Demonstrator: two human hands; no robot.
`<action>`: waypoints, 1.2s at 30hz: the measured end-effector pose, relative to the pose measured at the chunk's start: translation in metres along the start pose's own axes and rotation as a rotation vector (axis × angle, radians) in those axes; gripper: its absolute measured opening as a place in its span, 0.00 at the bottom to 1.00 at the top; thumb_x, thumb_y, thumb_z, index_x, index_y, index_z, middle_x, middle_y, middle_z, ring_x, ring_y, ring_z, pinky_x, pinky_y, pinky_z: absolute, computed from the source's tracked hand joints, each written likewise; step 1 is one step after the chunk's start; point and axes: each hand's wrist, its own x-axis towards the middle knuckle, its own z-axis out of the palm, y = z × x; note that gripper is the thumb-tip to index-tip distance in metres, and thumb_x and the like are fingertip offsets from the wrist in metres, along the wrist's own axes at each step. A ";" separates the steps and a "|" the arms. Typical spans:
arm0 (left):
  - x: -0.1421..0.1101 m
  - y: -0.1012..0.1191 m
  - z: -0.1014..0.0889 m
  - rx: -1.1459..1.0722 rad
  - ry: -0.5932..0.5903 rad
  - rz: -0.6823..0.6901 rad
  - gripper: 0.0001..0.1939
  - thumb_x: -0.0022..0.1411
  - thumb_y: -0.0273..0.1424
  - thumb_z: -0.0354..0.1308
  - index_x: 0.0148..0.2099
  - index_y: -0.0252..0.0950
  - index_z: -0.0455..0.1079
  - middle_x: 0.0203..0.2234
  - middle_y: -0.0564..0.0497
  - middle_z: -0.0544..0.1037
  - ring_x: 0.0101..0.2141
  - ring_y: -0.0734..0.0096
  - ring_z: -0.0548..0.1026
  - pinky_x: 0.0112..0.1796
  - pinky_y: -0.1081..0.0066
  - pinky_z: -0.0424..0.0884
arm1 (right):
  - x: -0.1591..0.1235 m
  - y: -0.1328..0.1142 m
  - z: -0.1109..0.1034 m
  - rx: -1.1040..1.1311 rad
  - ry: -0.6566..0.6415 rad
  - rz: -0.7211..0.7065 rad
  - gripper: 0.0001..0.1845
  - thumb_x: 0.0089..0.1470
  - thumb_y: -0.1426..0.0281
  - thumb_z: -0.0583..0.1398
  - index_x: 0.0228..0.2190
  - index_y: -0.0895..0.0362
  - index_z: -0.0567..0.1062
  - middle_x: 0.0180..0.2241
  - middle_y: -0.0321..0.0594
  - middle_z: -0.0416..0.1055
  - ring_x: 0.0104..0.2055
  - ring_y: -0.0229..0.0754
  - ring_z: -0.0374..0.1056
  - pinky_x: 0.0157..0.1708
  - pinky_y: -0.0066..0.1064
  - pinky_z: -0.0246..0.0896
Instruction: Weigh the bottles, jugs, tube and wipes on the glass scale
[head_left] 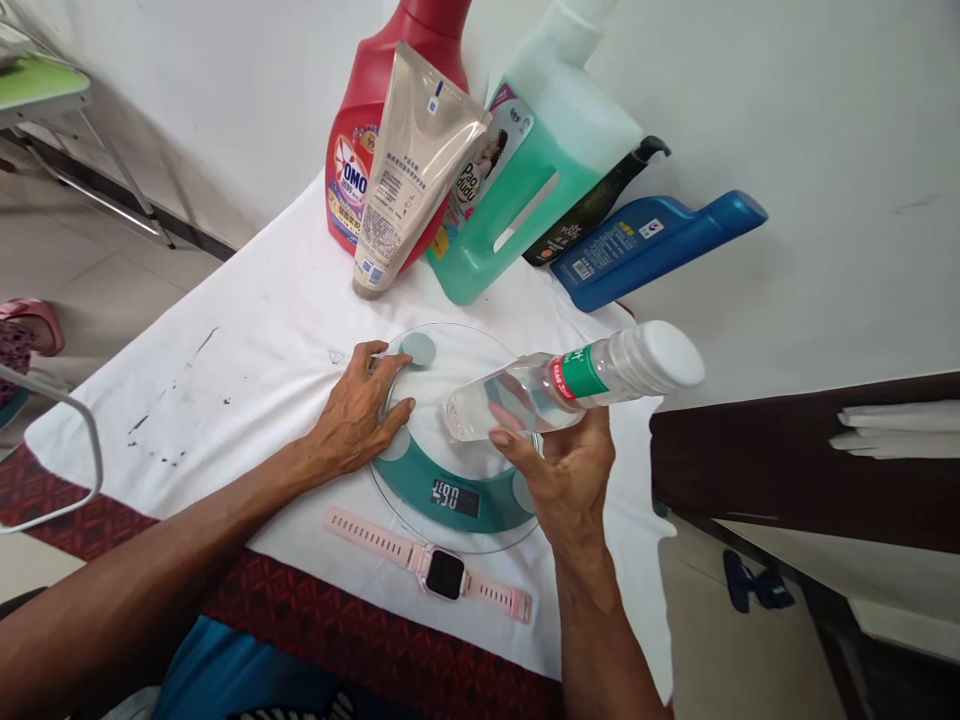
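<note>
A round glass digital scale (451, 457) lies on the white cloth, its display lit with digits. At its left rim is my left hand (360, 412), closed on the edge, thumb and forefinger on the glass. My right hand (576, 475) is wrapped around a clear plastic water bottle (514, 390) with a white cap and a green-and-red label. Clear liquid shows in the bottle, which leans over the scale with its cap toward the right. Whether its base touches the glass, I cannot tell. Nearest me lies a pink-strapped smartwatch (444, 574), its screen dark.
Along the wall stand a red detergent bottle (345, 130), a beige squeeze tube (409, 180), a green jug with a handle (469, 275), a black bottle (577, 215) and a blue bottle (637, 240). A white cloth (247, 400) covers the table. Dark slippers (754, 582) lie on the floor.
</note>
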 end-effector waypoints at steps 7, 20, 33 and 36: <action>0.000 0.001 -0.001 -0.001 -0.026 -0.021 0.25 0.70 0.36 0.58 0.66 0.38 0.63 0.63 0.37 0.60 0.54 0.49 0.75 0.52 0.41 0.78 | -0.026 0.052 -0.033 -0.018 0.542 0.075 0.31 0.61 0.42 0.56 0.47 0.55 0.75 0.45 0.46 0.77 0.50 0.50 0.76 0.45 0.45 0.72; 0.001 0.002 -0.002 0.003 -0.041 -0.042 0.25 0.70 0.38 0.58 0.66 0.40 0.64 0.63 0.38 0.59 0.54 0.49 0.74 0.47 0.44 0.81 | -0.021 0.094 -0.057 0.011 0.687 0.258 0.29 0.54 0.43 0.63 0.38 0.57 0.75 0.32 0.39 0.78 0.33 0.39 0.75 0.34 0.32 0.65; 0.001 0.003 -0.002 0.022 -0.048 -0.049 0.25 0.70 0.38 0.58 0.66 0.39 0.64 0.64 0.37 0.59 0.55 0.48 0.74 0.52 0.41 0.78 | -0.022 0.094 -0.057 -0.044 0.648 0.256 0.19 0.49 0.54 0.69 0.33 0.56 0.77 0.29 0.36 0.77 0.32 0.39 0.72 0.36 0.33 0.66; 0.001 0.003 -0.002 0.016 -0.052 -0.051 0.25 0.70 0.37 0.57 0.66 0.39 0.63 0.64 0.37 0.59 0.56 0.48 0.74 0.53 0.41 0.78 | -0.021 0.094 -0.057 -0.046 0.643 0.267 0.20 0.47 0.53 0.70 0.34 0.56 0.77 0.29 0.36 0.77 0.32 0.40 0.73 0.37 0.34 0.67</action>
